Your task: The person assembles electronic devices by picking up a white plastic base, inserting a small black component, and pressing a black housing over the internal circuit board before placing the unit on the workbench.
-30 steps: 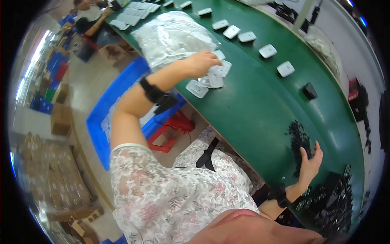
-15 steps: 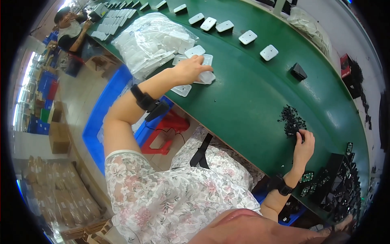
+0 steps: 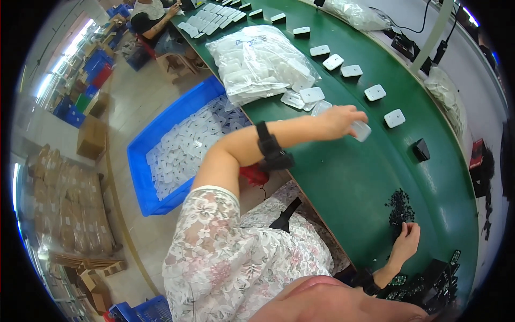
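My left hand [image 3: 339, 123] is raised over the green table, its fingers closed on a translucent white plastic cover [image 3: 361, 131] with rounded corners. Lower right, my right hand [image 3: 406, 244] rests at the near edge of a heap of tiny black parts [image 3: 400, 206]. Its fingertips are pinched together; whatever lies between them is too small to make out. Beyond the heap stands a bare black block [image 3: 421, 149], with a black block under a white cover [image 3: 394, 118] behind it. Loose white covers [image 3: 311, 95] lie beside a clear bag of covers [image 3: 260, 61].
Several white-topped blocks [image 3: 352, 72] curve along the green table [image 3: 343, 185]. A blue bin [image 3: 140, 185] of small white pieces stands left of the table. Black parts [image 3: 437, 282] crowd the lower right. A co-worker [image 3: 153, 21] sits at the far left.
My left hand has lifted away from the loose covers and moved right with one cover in it. My right hand stays at the heap of black parts. The view has shifted.
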The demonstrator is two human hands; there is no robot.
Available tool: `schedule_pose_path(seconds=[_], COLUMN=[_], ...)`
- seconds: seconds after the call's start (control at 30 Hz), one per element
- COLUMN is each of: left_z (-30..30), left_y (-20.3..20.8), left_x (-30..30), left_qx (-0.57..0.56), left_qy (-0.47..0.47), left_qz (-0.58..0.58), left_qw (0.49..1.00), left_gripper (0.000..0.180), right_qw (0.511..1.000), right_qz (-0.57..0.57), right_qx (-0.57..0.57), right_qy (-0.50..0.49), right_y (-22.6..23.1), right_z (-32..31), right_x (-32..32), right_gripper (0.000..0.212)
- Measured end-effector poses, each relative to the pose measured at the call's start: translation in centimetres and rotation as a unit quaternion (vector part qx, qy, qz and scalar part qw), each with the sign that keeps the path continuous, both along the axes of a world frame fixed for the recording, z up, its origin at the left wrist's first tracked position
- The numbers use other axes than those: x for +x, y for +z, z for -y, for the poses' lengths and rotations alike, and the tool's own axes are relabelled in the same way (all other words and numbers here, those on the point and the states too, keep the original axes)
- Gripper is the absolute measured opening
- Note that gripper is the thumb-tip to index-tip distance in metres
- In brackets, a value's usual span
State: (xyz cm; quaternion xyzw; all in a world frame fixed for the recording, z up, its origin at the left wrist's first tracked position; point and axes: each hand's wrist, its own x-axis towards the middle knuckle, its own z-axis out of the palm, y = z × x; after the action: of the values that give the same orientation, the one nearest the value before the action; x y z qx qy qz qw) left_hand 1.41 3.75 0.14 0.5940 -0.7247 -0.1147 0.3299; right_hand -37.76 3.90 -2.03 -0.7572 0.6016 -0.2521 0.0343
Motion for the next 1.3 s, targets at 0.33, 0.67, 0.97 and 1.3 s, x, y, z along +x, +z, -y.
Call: schedule_pose_path(seconds=[0.33, 0.67, 0.97, 1.3], left_z=[3.5, 1.1, 0.1, 0.4], left_y=[-2.4, -2.1, -1.8, -0.5], left_x=[-13.2, -14.7, -15.0, -13.8], left_qx=[-0.034, -0.079, -0.101, -0.055], left_qy=[-0.137, -0.178, -0.132, -0.126], left_qz=[-0.220, -0.292, -0.158, -0.149], left_qw=[0.965, 0.936, 0.973, 0.979], left_gripper=[0.031, 0.013, 0.012, 0.011], right_qw=[0.892, 0.827, 0.809, 0.892], right_qz=[0.429, 0.529, 0.559, 0.426], right_qx=[0.091, 0.144, 0.135, 0.067], right_qy=[0.110, 0.125, 0.117, 0.137], right_y=[3.4, 0.7, 0.6, 1.5], right_z=[2.1, 1.5, 0.7, 1.1], right_x=[5.6, 8.7, 8.9, 9.2], right_gripper=[0.010, 0.008, 0.007, 0.005])
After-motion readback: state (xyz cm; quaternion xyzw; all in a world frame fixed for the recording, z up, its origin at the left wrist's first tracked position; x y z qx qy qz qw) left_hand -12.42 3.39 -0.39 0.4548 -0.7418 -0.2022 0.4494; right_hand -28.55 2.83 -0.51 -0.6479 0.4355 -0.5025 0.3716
